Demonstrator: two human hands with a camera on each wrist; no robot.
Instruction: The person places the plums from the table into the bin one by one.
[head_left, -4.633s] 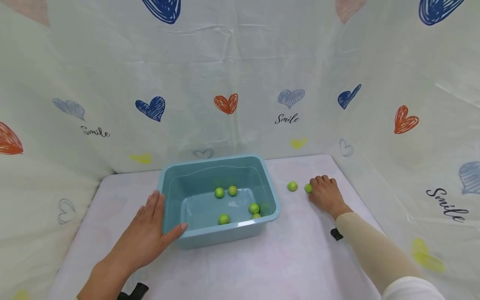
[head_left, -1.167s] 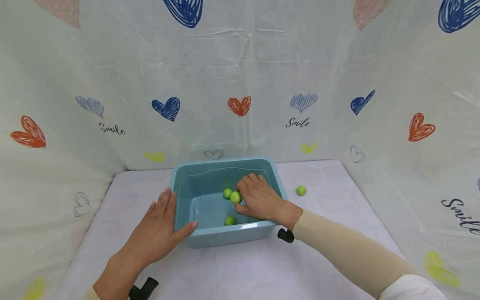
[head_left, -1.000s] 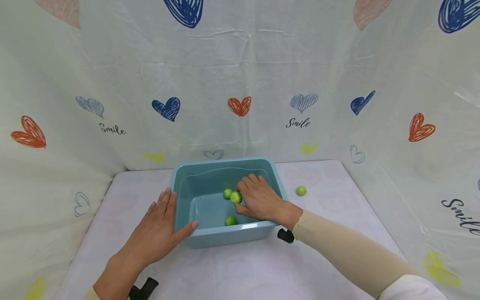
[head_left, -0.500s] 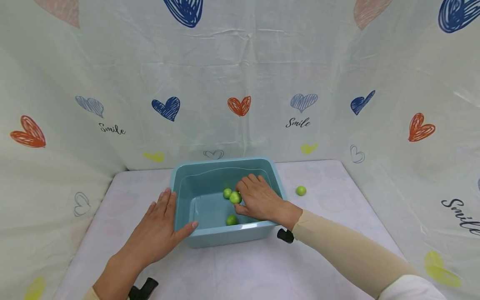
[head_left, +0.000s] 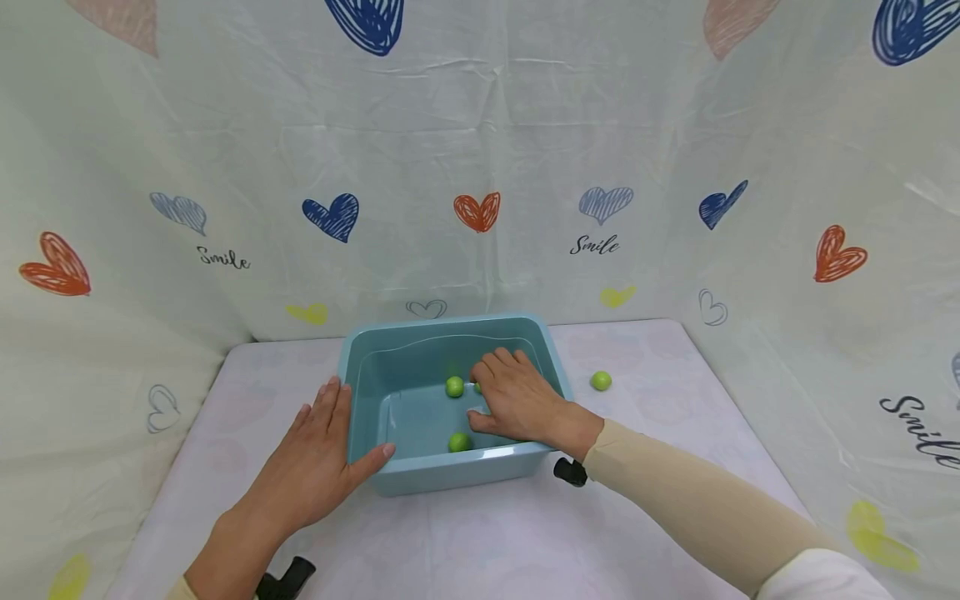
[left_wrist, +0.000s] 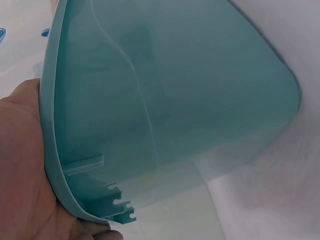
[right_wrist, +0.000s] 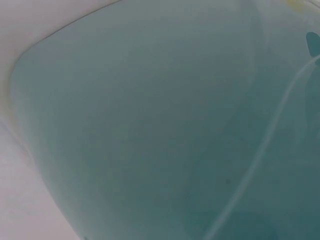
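tub (head_left: 360, 358): teal, mid-table (head_left: 487, 533), landmark; rim free on far and right sides
left hand (head_left: 315, 467): flat, fingers straight, pressed on tub's left wall, thumb at near corner
right hand (head_left: 517, 400): inside tub over right half, fingers relaxed, holds nothing visible
change: ball seen at fingertips 0.5 s ago gone from view, only a sliver (head_left: 477, 387) shows; probably let go
balls in tub: centre (head_left: 453, 387), near wall (head_left: 458, 442)
loose ball (head_left: 600, 381): right of tub, well apart, open table around

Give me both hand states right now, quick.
Left hand: open, fingers straight, pressed flat against the tub's left side.
Right hand: inside the tub over the green balls; whether it holds one cannot be told.
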